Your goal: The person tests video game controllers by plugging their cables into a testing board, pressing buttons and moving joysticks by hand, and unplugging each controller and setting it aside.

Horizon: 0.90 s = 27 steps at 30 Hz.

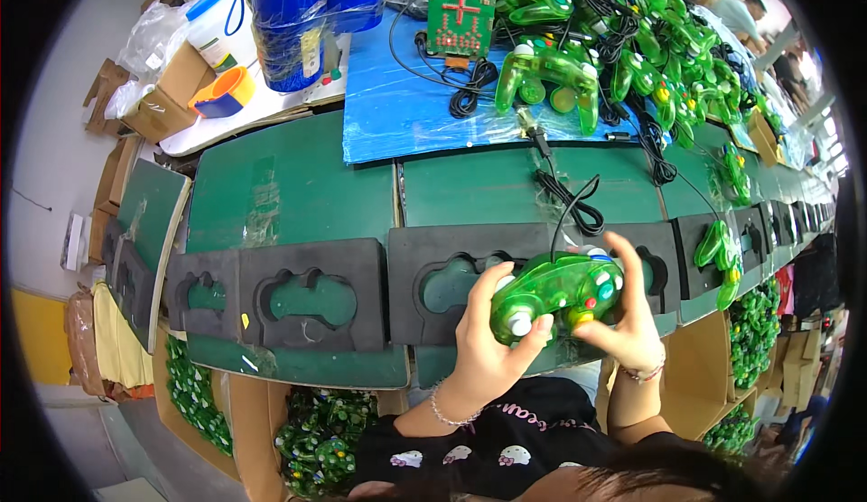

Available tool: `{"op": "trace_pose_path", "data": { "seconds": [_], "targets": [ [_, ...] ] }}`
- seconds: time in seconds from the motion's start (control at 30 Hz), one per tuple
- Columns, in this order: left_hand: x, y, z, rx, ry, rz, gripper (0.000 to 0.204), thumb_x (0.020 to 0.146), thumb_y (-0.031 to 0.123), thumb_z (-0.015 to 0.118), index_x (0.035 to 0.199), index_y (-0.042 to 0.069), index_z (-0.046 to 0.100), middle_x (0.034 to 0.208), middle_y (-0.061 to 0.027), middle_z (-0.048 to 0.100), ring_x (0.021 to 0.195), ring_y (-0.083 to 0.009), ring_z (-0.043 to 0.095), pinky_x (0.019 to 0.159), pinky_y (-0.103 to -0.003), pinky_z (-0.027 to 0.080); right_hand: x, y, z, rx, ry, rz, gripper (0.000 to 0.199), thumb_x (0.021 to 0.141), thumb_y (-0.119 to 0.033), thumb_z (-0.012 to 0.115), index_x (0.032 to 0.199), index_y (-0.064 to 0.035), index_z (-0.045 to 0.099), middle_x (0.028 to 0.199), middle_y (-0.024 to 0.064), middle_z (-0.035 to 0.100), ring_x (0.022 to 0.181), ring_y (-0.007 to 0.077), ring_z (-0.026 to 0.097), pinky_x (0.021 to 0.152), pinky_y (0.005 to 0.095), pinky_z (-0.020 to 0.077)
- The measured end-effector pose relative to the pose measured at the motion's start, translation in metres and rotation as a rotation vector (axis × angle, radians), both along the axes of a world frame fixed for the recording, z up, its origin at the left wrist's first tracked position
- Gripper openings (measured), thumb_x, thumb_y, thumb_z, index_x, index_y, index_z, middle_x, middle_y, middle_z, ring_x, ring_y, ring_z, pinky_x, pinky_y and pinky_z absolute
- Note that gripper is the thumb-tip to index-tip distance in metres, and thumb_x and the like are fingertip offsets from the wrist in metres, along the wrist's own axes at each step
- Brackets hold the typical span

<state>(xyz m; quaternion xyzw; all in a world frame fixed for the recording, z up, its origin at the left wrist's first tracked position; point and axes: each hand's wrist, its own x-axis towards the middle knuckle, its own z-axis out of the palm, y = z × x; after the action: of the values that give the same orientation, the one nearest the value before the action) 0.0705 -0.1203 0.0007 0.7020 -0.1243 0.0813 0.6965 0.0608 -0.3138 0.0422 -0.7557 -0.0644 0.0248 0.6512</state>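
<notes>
Between my two hands I hold a translucent green game controller (562,296) above the black foam blocks. My left hand (492,339) grips its left side, thumb beside the white stick. My right hand (628,321) wraps the right side, with its thumb at the yellow button. A black cable (571,197) runs from the controller's top edge, and a bundled loop of it lies on the green bench (470,186). Right behind the controller, the foam block (408,263) has a controller-shaped cutout, partly hidden by my left hand.
A green circuit board (461,22) with red lights stands at the back on a blue sheet (379,132), beside a heap of green controllers (650,51). Another foam block (280,321) lies left. Blue bins (289,23) stand back left. Cardboard boxes (257,421) of controllers sit below the bench.
</notes>
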Motion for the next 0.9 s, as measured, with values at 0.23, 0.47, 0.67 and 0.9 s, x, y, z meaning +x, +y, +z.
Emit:
{"op": "trace_pose_path", "data": {
  "seconds": [0.23, 0.47, 0.67, 0.9],
  "targets": [
    [-0.002, -0.001, -0.001, -0.025, 0.011, -0.038, 0.064, 0.079, 0.012, 0.068, 0.131, -0.002, 0.034, 0.097, -0.011, 0.061, 0.089, -0.0144, 0.058, 0.08, -0.027, 0.046, -0.005, -0.014, -0.003, -0.022, 0.005, 0.081, 0.087, 0.068, -0.014, 0.081, 0.137, 0.0003, 0.03, 0.132, 0.0138, 0.042, 0.123, 0.0221, 0.04, 0.103, 0.0345, 0.0304],
    [0.002, 0.002, 0.008, -0.144, 0.011, -0.206, 0.071, 0.086, 0.033, 0.063, 0.136, -0.004, 0.03, 0.107, -0.0153, 0.055, 0.1, -0.0199, 0.054, 0.089, -0.032, 0.042, -0.007, -0.02, -0.02, 0.1, 0.037, 0.018, 0.083, 0.074, -0.016, 0.075, 0.139, 0.0, 0.027, 0.131, 0.0146, 0.039, 0.122, 0.0224, 0.039, 0.104, 0.0351, 0.0293],
    [0.004, 0.008, 0.006, -0.316, 0.18, -0.246, 0.06, 0.091, 0.038, 0.055, 0.132, -0.002, 0.037, 0.107, -0.0087, 0.055, 0.096, -0.0122, 0.051, 0.086, -0.027, 0.041, -0.02, -0.006, -0.033, 0.055, -0.131, -0.044, 0.09, 0.073, -0.03, 0.076, 0.139, 0.0024, 0.024, 0.132, 0.0162, 0.036, 0.121, 0.0244, 0.04, 0.104, 0.0371, 0.0293],
    [0.003, 0.0, 0.001, -0.224, 0.097, -0.22, 0.048, 0.086, 0.027, 0.059, 0.123, -0.001, 0.044, 0.098, -0.009, 0.059, 0.085, -0.0122, 0.055, 0.076, -0.026, 0.045, -0.025, 0.001, -0.034, -0.017, -0.404, -0.137, 0.07, 0.08, -0.036, 0.069, 0.13, 0.0027, 0.038, 0.121, 0.0186, 0.047, 0.108, 0.0254, 0.048, 0.094, 0.0371, 0.0377]
  ]
}}
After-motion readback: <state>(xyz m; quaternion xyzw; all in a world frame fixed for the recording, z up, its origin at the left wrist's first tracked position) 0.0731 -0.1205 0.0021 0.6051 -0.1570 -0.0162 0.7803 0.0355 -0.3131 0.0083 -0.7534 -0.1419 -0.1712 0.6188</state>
